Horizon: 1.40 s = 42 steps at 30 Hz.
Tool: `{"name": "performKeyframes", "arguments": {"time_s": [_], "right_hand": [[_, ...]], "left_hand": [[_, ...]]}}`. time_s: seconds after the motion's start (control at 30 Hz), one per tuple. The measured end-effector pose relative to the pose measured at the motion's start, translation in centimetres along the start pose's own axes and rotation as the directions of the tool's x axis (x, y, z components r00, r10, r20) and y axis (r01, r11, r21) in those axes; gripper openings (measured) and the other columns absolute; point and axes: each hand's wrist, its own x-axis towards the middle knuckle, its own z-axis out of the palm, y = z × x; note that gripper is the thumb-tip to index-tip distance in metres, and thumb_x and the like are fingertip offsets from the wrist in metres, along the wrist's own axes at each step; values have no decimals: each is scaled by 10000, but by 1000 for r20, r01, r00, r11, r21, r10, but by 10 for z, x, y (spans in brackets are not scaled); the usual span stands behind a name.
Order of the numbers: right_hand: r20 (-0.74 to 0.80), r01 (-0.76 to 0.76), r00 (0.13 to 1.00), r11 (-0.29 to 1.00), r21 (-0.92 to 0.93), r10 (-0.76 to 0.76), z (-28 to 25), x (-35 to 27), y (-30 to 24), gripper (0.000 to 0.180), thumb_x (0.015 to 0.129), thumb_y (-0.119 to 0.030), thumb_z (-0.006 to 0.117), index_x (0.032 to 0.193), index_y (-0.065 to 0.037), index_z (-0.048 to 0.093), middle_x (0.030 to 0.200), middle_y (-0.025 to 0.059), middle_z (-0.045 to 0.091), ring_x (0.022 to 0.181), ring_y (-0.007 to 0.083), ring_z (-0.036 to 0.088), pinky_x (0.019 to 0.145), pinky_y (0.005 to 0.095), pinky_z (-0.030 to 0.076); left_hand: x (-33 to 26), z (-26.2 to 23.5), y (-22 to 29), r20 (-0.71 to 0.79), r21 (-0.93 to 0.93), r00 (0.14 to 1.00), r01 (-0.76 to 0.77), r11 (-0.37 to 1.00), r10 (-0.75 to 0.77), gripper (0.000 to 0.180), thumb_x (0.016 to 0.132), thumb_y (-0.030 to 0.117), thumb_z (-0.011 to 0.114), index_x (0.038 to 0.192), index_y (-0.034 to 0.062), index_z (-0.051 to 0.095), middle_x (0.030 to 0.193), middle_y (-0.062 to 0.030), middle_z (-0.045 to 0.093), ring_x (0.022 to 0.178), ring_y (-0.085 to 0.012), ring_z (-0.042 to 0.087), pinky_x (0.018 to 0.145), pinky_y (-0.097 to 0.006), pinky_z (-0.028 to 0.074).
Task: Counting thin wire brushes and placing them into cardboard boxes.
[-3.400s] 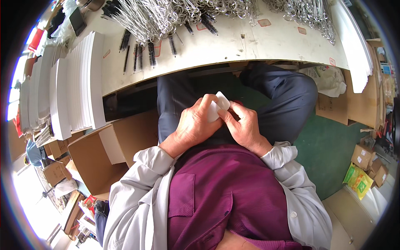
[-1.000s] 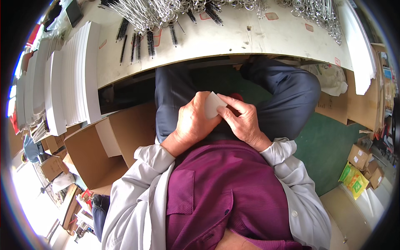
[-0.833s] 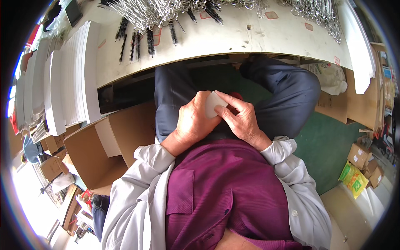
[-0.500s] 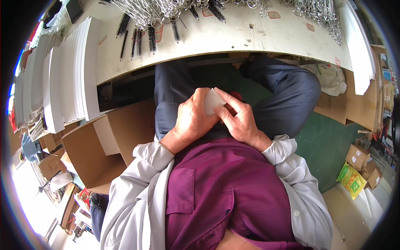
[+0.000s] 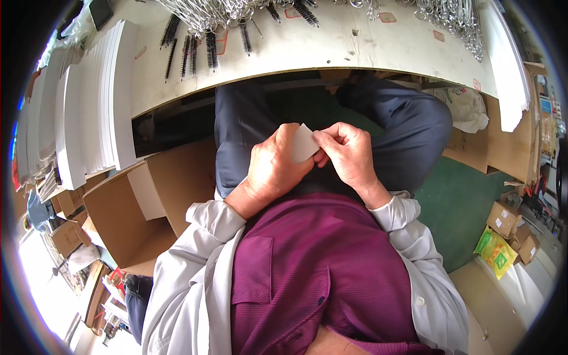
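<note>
Above my lap, my left hand (image 5: 271, 158) is closed round a small white card (image 5: 303, 144), which sticks out past the thumb side. What lies under the card in that palm is hidden. My right hand (image 5: 350, 155) pinches with thumb and forefinger at the card's right edge, its other fingers curled beneath. Beyond my knees, on the worktable (image 5: 296, 50), lie a heap of twisted wire pieces with looped ends (image 5: 207, 13) and several black bristle brushes (image 5: 212, 52).
Tall stacks of white folded card (image 5: 121, 94) stand at the left, and another white stack (image 5: 507, 71) at the right end. An open cardboard box (image 5: 127, 207) sits by my left leg. A white plastic bag (image 5: 467, 109) and cardboard (image 5: 503, 139) are under the table's right side.
My right hand has shifted slightly right, from lying across the card to pinching its edge, so more of the card shows. My left hand stays in place.
</note>
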Motion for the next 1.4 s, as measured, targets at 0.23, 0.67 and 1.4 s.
{"name": "performKeyframes", "arguments": {"time_s": [0.23,0.67,1.4], "right_hand": [[-33,18,999,999,-36,-19,3,0,4,147,961,-69,725,868,38,685,714,94,718,596,116,688,531,255,558],[41,269,963,931,-245,-268,4,-4,16,133,958,-75,727,888,35,704,733,93,731,611,125,694,556,269,551],[264,446,891,818,-363,-369,4,-11,22,588,943,-144,731,1450,63,516,1078,290,720,972,333,754,840,385,580]], "left_hand": [[-1,1,-2,4,2,1000,20,1000,-20,587,743,215,880,1212,23,583,1011,-206,735,911,-386,748,775,-441,622],[-5,1,-6,-3,-32,1000,18,999,-18,562,746,190,864,1208,22,592,1005,-223,730,923,-393,744,780,-437,617],[-5,5,-9,13,-52,1000,-25,998,26,515,759,155,780,1205,19,563,968,-231,720,859,-422,731,728,-479,609]]}}
